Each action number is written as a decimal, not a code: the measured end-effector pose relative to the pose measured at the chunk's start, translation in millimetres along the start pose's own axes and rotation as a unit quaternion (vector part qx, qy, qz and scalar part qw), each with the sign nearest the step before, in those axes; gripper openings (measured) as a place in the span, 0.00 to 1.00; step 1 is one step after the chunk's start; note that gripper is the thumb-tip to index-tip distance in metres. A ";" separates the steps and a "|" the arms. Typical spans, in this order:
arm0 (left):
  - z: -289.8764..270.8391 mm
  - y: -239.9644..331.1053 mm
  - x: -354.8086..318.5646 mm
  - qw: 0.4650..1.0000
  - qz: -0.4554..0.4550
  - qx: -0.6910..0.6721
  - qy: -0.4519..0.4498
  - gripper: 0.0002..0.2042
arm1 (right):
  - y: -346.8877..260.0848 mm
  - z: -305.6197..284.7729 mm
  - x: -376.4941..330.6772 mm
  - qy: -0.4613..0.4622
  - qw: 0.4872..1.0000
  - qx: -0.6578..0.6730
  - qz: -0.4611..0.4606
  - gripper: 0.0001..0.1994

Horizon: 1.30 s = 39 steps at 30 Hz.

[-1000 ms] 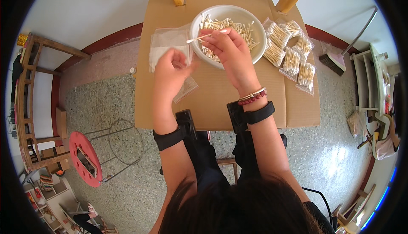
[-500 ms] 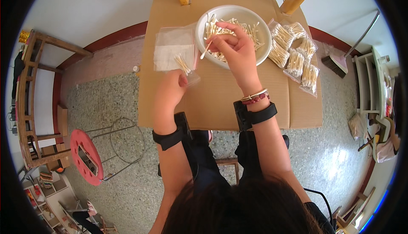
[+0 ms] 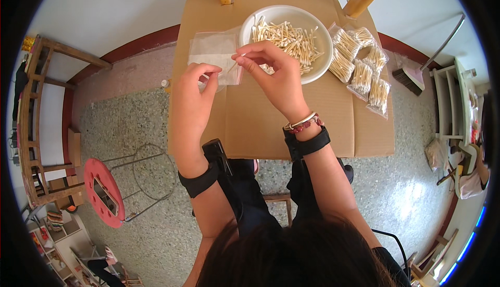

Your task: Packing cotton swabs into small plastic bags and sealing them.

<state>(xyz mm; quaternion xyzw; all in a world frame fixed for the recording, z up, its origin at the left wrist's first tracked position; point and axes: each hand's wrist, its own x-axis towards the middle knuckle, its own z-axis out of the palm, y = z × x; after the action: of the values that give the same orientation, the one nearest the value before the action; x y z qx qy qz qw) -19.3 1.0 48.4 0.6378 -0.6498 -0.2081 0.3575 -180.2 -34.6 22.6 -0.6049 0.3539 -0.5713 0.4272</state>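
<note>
1. Left hand (image 3: 194,95) raised over the cardboard sheet (image 3: 271,125), thumb and forefinger pinched shut on the edge of a small clear plastic bag (image 3: 212,58), other fingers curled.
2. Right hand (image 3: 273,73) just beside it, fingertips closed on a thin cotton swab (image 3: 233,66), wooden stick angled toward the bag's mouth, tip close to the left thumb.
3. Clear plastic bag lying partly flat on the cardboard, left of the bowl, its near edge lifted by the left hand.
4. White bowl (image 3: 312,73) near the far edge of the cardboard, just right of the bag and behind the right hand, heaped with loose cotton swabs (image 3: 291,39).
5. Filled bags of swabs (image 3: 362,65) in a row right of the bowl, touching one another, overlapping slightly.
6. Black wrist straps (image 3: 200,180) on both forearms; beaded bracelets (image 3: 302,124) on the right wrist above its strap.
7. Red round stool (image 3: 104,193) tipped on its side on the speckled floor, well left of the person's knees.
8. Broom (image 3: 411,78) leaning at the far right, near the wall.
</note>
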 end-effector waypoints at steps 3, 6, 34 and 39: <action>-2.3 6.3 -0.1 1.000 0.000 -0.010 0.008 0.05 | -0.3 0.5 0.7 0.014 0.999 0.008 -0.039 0.07; -0.8 8.2 0.3 0.999 0.040 -0.014 0.030 0.05 | 1.7 1.1 0.9 0.029 0.997 -0.007 -0.075 0.06; 7.5 10.3 5.4 0.995 0.025 -0.089 0.022 0.05 | 7.9 -7.1 0.8 -0.018 0.955 -0.240 -0.174 0.07; 10.4 5.5 6.7 0.993 0.029 -0.114 0.028 0.05 | 10.5 -10.1 -0.2 -0.055 0.931 -0.298 -0.204 0.07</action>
<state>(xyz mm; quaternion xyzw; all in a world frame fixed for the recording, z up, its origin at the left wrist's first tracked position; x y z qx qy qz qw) -30.2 -6.9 46.9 0.5796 -0.6297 -0.2522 0.4516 -189.6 -39.6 12.6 -0.7939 0.3533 -0.4800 0.1203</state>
